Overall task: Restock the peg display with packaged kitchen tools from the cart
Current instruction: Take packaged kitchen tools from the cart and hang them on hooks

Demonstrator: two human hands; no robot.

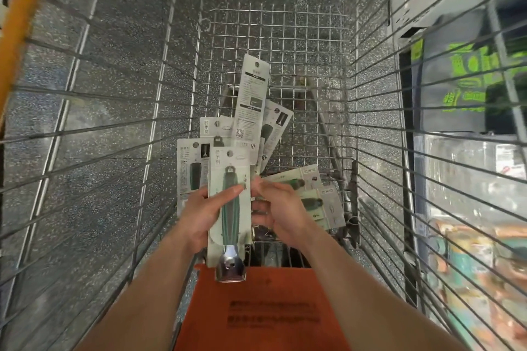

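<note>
- Over the cart (pixel 370 122), head view: my left hand (pixel 196 216) grips a fan of packs, with the thumb laid across the front pack (pixel 231 168), a green-handled tool on a card.
- Long axis of that pack: it runs straight away from me, hang-hole end far, bare metal head near, over the orange flap (pixel 256 308).
- My right hand (pixel 279 211) sits just right of the pack, bent fingers at its right edge. I cannot tell whether they pinch it. This hand is nearer the loose packs (pixel 328 208) lying on the basket floor to the right.
- Peg display: not in view.
- Writing: the tall pack (pixel 252 94) faces back-out and carries a QR code (pixel 240 133). Card headings and the flap's print are too small or blurred to read.
</note>
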